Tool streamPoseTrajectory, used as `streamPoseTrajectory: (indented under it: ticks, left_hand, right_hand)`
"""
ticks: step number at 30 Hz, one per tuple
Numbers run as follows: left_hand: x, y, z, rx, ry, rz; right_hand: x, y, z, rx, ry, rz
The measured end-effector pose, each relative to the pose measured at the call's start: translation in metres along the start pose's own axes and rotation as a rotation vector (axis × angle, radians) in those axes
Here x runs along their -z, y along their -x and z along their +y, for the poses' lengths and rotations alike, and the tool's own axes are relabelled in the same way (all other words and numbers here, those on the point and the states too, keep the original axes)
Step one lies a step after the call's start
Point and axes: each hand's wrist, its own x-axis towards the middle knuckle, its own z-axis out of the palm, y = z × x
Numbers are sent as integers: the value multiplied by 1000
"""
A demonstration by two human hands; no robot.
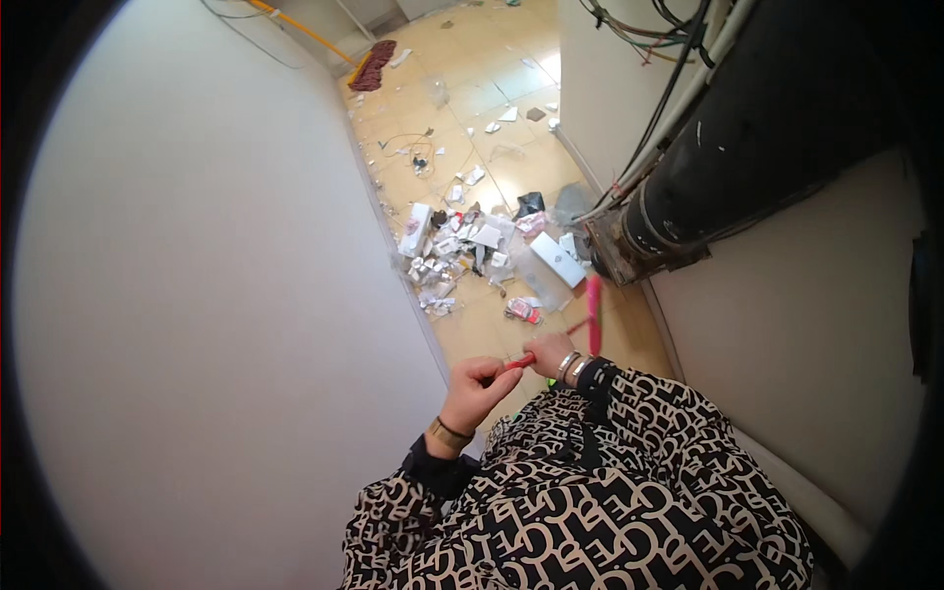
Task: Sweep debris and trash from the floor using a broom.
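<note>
Both hands are on a red-handled tool with a long pink head, blurred, so its exact kind cannot be told. My right hand, with bracelets at the wrist, wraps around the red handle. At the near end of that handle, my left hand pinches it between thumb and fingers; a watch sits on this wrist. The pink head points toward the right wall. Ahead on the tiled floor lies a heap of rubbish with paper, plastic and broken white pieces.
A white box and a red-and-white packet lie at the heap's near side. A thick black pipe juts along the right, with cables beside it. A white wall borders the left. Farther off rests a dark red mop.
</note>
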Motion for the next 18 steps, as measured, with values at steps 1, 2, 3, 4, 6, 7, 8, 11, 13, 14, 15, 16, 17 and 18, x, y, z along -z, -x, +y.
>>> streamPoseTrajectory:
  ticks: [1, 2, 3, 4, 6, 7, 8, 11, 13, 14, 15, 16, 17, 18]
  left_hand:
    - [1, 4, 10, -70, -105, 47]
    - [1, 9, 19, -102, -118, 51]
    - [-1, 13, 33, -97, -116, 44]
    - [-4, 16, 48, -152, -201, 44]
    - [-2, 24, 62, -249, -304, 16]
    - [2, 26, 68, -247, -300, 11]
    - [5, 27, 75, -311, -267, -17]
    - [15, 27, 73, -371, -174, -52]
    - [27, 22, 58, -100, -170, -59]
    - [26, 19, 48, -66, -119, -10]
    - [28, 14, 33, -67, -112, -14]
    - [33, 9, 15, -31, -88, -11]
    - [38, 4, 0, 7, -64, -5]
    - [41, 1, -3, 24, -50, 10]
  right_hand:
    - [7, -6, -7, -9, -7, -3]
    - [22, -10, -18, 30, -42, 55]
    - [35, -11, -28, 66, -73, 117]
    - [40, -12, -34, 58, -76, 116]
    - [51, -13, -44, 180, -97, 297]
    - [56, -11, -50, 174, -97, 295]
    - [61, -8, -56, 173, -109, 315]
    - [65, 2, -63, 125, -125, 294]
    - [46, 2, -56, 11, -100, 226]
    - [29, 2, -50, 14, -81, 241]
    - [11, 1, -44, 9, -76, 239]
    - [-5, -1, -38, -22, -71, 182]
    - [-16, -6, -37, -49, -66, 123]
    - [-19, -10, -42, -69, -78, 124]
